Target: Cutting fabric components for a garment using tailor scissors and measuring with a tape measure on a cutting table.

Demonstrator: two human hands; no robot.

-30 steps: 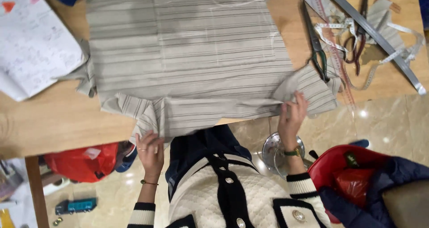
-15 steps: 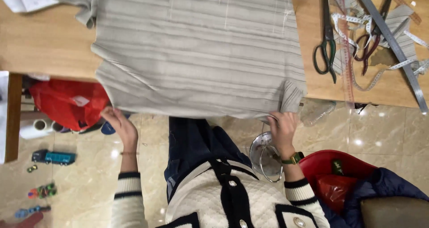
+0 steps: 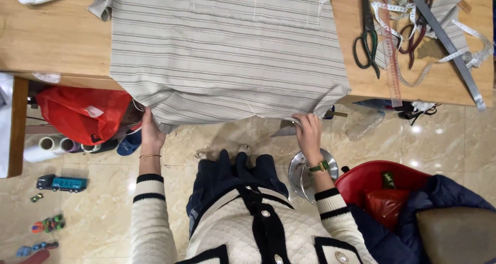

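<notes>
Both hands, left hand [image 3: 150, 132] and right hand [image 3: 308, 132], grip the grey striped cotton cloth [image 3: 227, 62]'s hanging edge; uneven pull beyond either grip could drag it off the wooden tabletop [image 3: 51, 36].

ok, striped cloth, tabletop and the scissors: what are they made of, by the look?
Cloth: woven fabric, matte grey with thin dark stripes; it drapes and folds over the table edge where both hands grip it. Tabletop: wood or wood-look laminate, light, smooth, faint sheen; can't tell which. Scissors: probably metal blades, dark green handles, likely coated or plastic.
</notes>
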